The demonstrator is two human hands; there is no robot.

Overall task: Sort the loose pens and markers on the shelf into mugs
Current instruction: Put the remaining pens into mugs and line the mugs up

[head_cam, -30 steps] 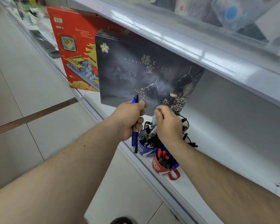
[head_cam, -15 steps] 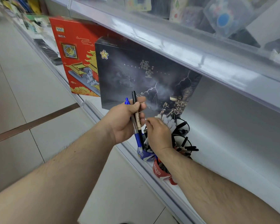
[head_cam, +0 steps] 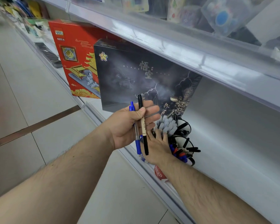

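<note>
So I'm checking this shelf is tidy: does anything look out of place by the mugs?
Yes. A tangle of black cables lies heaped against the pens on the shelf, beside the red mug. It looks odd because it is not stationery.

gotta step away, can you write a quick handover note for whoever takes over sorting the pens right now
Left hand: holds two pens upright, a blue pen and a black pen, over the shelf edge.
Right hand: open, fingers spread, reaching into the pens standing in the mugs; whether it holds one cannot be told.
Mugs: red mug at the front edge of the shelf, mostly hidden by the right arm; a blue mug peeks out behind the pens.
Done: many pens already stand in mugs.
Left: put the two held pens into a mug.
</note>
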